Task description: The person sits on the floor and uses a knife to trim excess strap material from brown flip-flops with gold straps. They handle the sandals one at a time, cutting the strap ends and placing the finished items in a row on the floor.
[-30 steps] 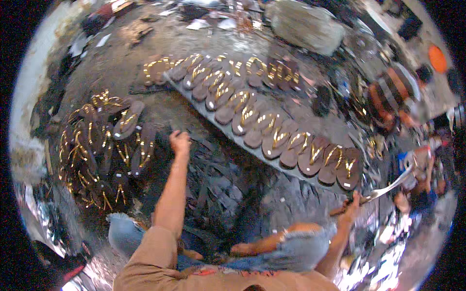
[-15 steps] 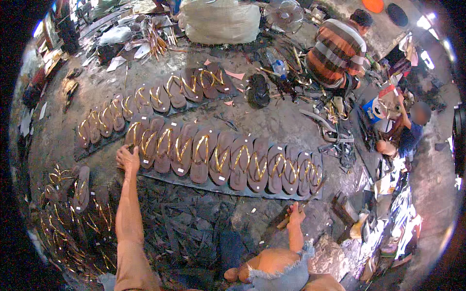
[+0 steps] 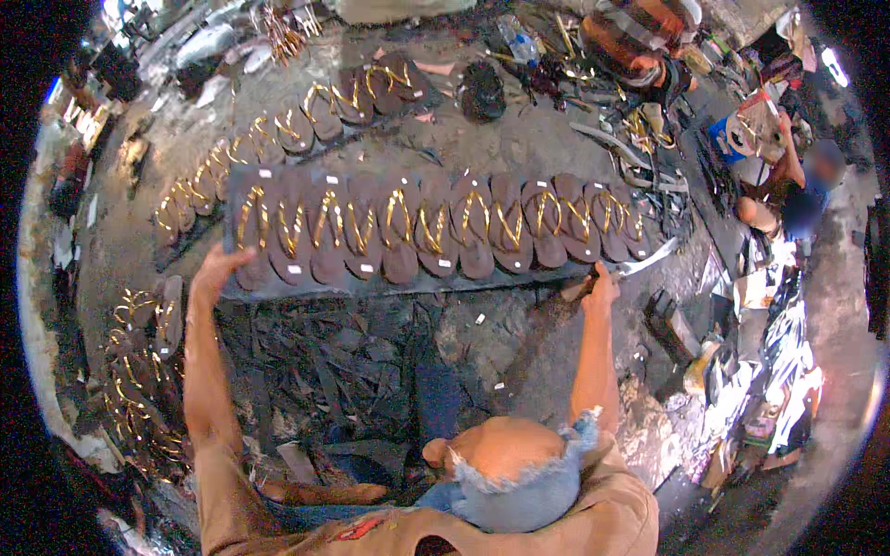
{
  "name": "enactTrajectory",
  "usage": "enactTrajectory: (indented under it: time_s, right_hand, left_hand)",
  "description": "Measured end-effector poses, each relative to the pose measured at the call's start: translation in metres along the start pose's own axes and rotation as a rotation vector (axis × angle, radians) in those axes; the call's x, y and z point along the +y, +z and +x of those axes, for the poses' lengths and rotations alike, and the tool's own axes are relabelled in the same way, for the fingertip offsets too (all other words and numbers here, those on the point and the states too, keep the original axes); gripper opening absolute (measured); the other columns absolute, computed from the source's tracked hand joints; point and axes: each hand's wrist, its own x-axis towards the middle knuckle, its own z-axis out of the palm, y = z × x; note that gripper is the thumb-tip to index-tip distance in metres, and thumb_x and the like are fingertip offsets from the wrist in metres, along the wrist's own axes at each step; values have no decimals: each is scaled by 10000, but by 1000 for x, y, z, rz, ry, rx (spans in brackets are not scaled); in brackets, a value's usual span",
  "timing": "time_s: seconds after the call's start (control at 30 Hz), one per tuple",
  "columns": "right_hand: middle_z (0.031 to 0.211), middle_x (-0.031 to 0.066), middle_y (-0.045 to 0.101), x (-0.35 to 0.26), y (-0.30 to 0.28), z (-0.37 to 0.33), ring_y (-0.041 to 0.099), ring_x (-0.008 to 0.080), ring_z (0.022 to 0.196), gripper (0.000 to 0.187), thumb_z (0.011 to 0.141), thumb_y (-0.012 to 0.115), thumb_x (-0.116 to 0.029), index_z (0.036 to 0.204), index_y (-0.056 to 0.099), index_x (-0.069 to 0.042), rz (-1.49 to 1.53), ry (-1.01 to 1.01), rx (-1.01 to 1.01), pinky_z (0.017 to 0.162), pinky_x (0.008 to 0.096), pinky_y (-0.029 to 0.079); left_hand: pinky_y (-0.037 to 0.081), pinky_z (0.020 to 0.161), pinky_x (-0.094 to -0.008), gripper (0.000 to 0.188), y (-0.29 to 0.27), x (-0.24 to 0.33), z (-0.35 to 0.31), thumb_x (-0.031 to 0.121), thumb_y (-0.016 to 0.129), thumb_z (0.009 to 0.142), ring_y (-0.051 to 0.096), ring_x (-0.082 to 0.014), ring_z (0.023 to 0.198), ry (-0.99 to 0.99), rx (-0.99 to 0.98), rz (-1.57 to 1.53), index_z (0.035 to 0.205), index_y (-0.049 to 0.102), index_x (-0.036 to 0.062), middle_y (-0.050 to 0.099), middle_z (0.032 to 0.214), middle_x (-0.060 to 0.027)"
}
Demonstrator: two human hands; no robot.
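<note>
A long dark board [image 3: 417,285] lies across in front of me, bearing a row of brown flip-flops [image 3: 399,252] with shiny gold straps and small white tags. My left hand [image 3: 219,269] grips the board's near left corner, thumb on top and the other fingers out of sight. At the board's near right edge, my right hand [image 3: 601,284] is closed around what looks like a knife [image 3: 651,259]. Its pale curved blade points right, and a brownish handle end shows left of the fist. Whether this hand also bears on the board is unclear.
Behind lies a second row of gold-strapped flip-flops [image 3: 295,134]. More sandals [image 3: 139,371] are heaped at left. Dark scraps [image 3: 324,361] cover the floor before me. A person in a striped shirt [image 3: 630,42] and another person [image 3: 805,199] sit at right, near a blue-and-white can [image 3: 732,137].
My left hand has taken hold of the board's corner, and the board now lies straighter across my view. My right hand has moved forward to its edge with the knife. My view has shifted.
</note>
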Motion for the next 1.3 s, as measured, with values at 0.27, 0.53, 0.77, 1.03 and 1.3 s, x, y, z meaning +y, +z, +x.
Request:
enactTrajectory:
  time_s: [0.27, 0.53, 0.77, 1.03, 1.3]
  right_hand:
    - [715, 20, 576, -98, -81, 77, 517, 173, 523, 221, 928, 711, -173, 1054, 550, -90, 17, -308, -245, 461, 345, 453]
    - [916, 130, 666, 130, -177, -75, 607, 234, 809, 444, 942, 672, -404, 1021, 641, 32, -503, -226, -524, 703, 395, 474]
    - [968, 84, 663, 168, -334, -37, 603, 204, 878, 251, 905, 718, -193, 1026, 676, 23, -507, -411, -420, 796, 366, 484]
    - [709, 45, 645, 54, -195, -11, 600, 188, 536, 278, 943, 701, -309, 926, 665, -34, -464, -106, -306, 516, 340, 489]
    - [848, 79, 678, 16, -41, 56, 653, 186, 660, 207, 943, 696, -219, 946, 621, -26, -178, -69, -124, 523, 327, 530]
  left_hand:
    - [503, 944, -405, 549, 179, -52, -74, 281, 823, 812, 653, -246, 1042, -43, -231, -468, 1237, 648, -18, 702, 1159, -110]
    - [494, 969, -409, 752, 300, -145, -85, 330, 890, 721, 649, -302, 1125, -215, 329, -280, 1257, 594, -106, 678, 1211, -226]
    - [493, 965, -393, 625, 336, -86, -116, 216, 841, 782, 636, -268, 1134, -137, 206, -353, 1305, 589, -17, 665, 1269, -160]
    - [586, 550, -435, 758, 284, -58, -107, 672, 624, 885, 666, -298, 479, -242, -670, 618, 795, 705, -76, 648, 560, -135]
    - [518, 946, -484, 549, 398, -170, -289, 511, 644, 882, 663, -366, 1097, 173, -1412, 313, 1271, 669, 125, 683, 1248, -140]
